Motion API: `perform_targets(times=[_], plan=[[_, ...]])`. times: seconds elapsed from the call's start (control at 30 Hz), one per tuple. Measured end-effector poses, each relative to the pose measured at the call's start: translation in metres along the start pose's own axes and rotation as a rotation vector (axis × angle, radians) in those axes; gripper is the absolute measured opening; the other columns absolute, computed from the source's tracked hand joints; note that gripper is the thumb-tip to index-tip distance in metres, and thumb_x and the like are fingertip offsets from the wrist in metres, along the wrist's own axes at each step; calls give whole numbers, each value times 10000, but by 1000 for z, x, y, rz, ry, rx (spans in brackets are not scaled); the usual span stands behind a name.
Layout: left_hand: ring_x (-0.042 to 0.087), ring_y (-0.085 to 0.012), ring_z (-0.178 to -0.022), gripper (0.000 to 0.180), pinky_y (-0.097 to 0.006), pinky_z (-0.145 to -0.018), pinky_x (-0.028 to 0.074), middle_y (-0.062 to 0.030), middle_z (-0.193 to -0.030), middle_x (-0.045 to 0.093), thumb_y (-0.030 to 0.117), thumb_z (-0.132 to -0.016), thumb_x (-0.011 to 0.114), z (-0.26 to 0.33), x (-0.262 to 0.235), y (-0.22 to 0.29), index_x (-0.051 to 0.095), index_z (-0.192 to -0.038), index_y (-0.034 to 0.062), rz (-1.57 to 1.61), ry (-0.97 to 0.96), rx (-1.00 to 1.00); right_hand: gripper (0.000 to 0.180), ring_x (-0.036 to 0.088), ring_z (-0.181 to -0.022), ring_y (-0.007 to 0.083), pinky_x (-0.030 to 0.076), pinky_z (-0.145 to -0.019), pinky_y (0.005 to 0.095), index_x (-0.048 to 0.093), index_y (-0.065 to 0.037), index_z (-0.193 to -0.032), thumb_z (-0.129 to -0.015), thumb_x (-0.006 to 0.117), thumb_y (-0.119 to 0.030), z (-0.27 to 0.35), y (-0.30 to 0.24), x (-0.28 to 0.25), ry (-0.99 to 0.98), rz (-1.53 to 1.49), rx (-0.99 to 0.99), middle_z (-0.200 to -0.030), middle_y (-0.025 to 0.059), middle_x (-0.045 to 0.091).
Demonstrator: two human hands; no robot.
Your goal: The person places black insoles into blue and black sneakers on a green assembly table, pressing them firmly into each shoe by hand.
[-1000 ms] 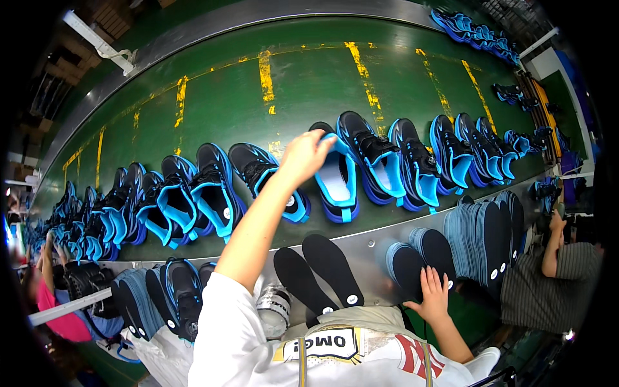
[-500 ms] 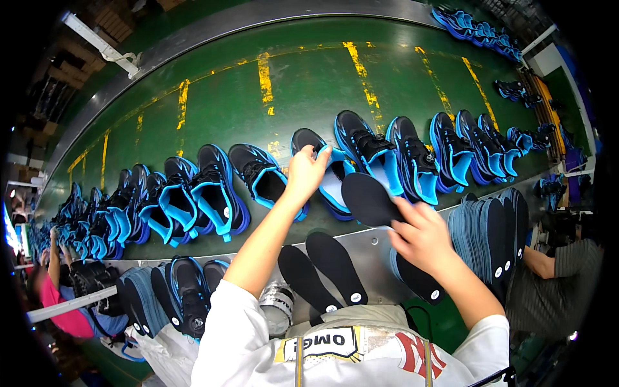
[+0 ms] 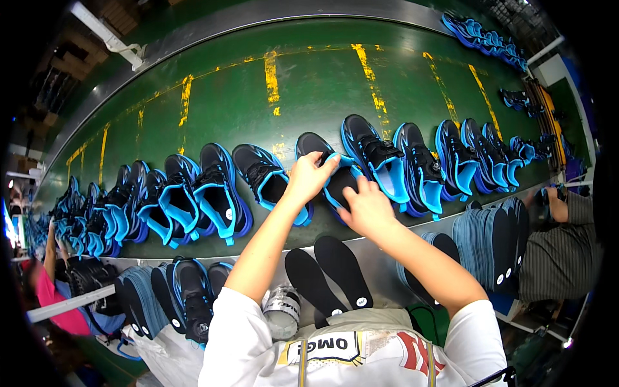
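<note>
A black and blue sneaker sits on the green belt in front of me, toe pointing away. My left hand grips its tongue, thumb and fingers closed on the edge of the opening. A black insole lies mostly inside that shoe, its front part hidden under the upper. At the heel end, my right hand has its bent fingers and thumb on the insole. Another sneaker stands just to the right, and one more to the left.
Sneakers line the green belt both ways. On the metal ledge nearer me lie two loose insoles, a clear plastic container and stacked insoles at the right. Co-workers' arms show at far left and right.
The insole has gone from my right hand's grasp above the belt into the shoe. My right hand moved left with it to the opening; the left stays on the tongue.
</note>
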State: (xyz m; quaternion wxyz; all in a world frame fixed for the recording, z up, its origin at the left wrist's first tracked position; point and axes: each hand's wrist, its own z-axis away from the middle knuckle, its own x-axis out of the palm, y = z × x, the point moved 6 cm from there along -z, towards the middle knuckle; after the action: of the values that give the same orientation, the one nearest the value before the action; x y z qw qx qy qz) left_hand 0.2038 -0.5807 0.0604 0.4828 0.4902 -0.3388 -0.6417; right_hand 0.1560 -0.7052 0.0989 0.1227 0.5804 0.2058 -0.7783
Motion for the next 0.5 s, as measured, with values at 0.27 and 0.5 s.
perform_targets(times=[0.27,0.5], plan=[[505,-175,-564,485,-310,-524,394,-107,-587,521,446,-787,556,-1,5,-10,546,-724,-34,-37,-86,43,172,593,-821,329,483,-713,404,640,-12,-788,-692,541,-115,-27,19,26,-404,-3,-165,-846,200,593],[407,-85,-556,478,-258,-489,347,-31,-570,470,451,-817,538,1,7,-13,536,-716,-16,0,-92,12,205,540,-857,263,468,-716,347,628,-41,-809,-779,487,-187,-42,12,60,-203,126,-228,-911,134,567]])
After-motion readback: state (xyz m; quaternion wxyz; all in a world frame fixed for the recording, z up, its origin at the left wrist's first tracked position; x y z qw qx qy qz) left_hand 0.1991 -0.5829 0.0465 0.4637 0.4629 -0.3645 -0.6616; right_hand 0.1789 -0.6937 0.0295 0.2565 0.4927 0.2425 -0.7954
